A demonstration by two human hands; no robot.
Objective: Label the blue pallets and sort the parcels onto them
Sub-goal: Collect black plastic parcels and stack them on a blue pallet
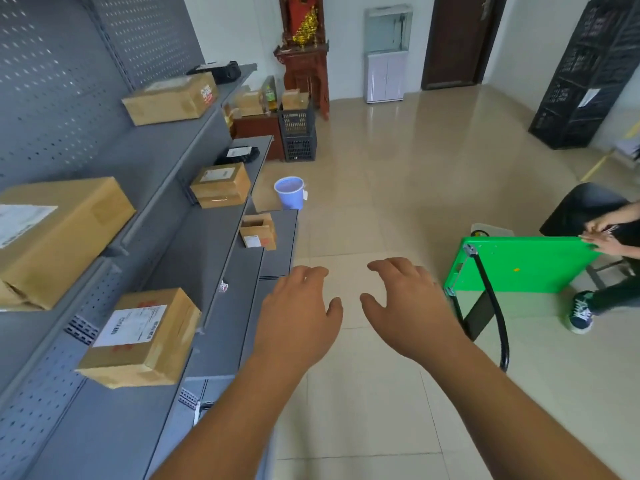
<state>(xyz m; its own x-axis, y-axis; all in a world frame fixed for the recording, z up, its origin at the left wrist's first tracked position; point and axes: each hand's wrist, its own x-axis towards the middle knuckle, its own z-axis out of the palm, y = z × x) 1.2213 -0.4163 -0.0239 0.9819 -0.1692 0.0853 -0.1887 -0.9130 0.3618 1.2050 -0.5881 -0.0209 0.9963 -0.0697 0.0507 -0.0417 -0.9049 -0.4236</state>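
Note:
My left hand [298, 311] and my right hand [410, 308] are stretched out side by side over the tiled floor, palms down, fingers spread, holding nothing. Cardboard parcels lie on the grey metal shelving [152, 161] to my left: a labelled box [142, 339] nearest my left hand, a large box [52, 237] above it, a mid-size box [220, 185], a small box [259, 231] and a box on the top shelf [171, 98]. Black bagged parcels [239, 154] lie further along. No blue pallet is in view.
A green flat cart [519, 268] with a black handle stands at the right, where a seated person rests their hands [602, 233] on it. A lilac bucket [290, 192] sits on the floor. Black crates [298, 135] and a tall black crate stack [588, 74] stand beyond.

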